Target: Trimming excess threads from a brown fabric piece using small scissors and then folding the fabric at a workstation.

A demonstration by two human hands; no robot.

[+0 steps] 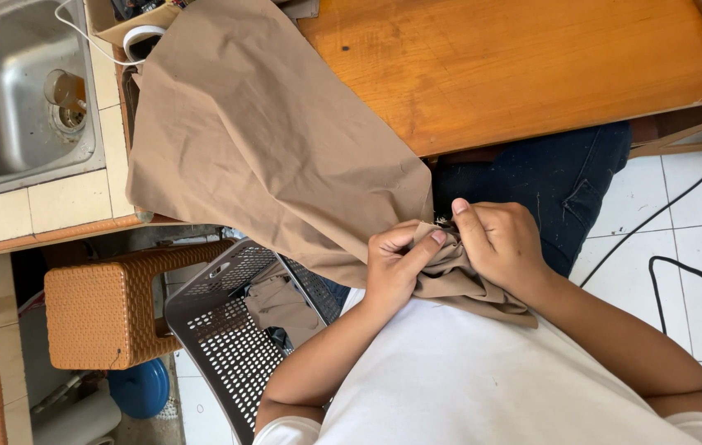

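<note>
A large piece of tan cloth (260,140) hangs from the wooden table (532,66) down to my lap. My left hand (394,265) pinches a bunched edge of the cloth between thumb and fingers. My right hand (499,243) grips the same bunched edge right beside it, fingers curled over the fabric. The two hands almost touch, above my dark jeans (549,185) and white shirt (483,379).
A grey perforated plastic basket (219,330) holding more tan fabric stands at my left. Next to it is a brown woven stool (103,317). A steel sink (13,91) sits in a tiled counter. A black cable (680,268) runs over the white floor tiles.
</note>
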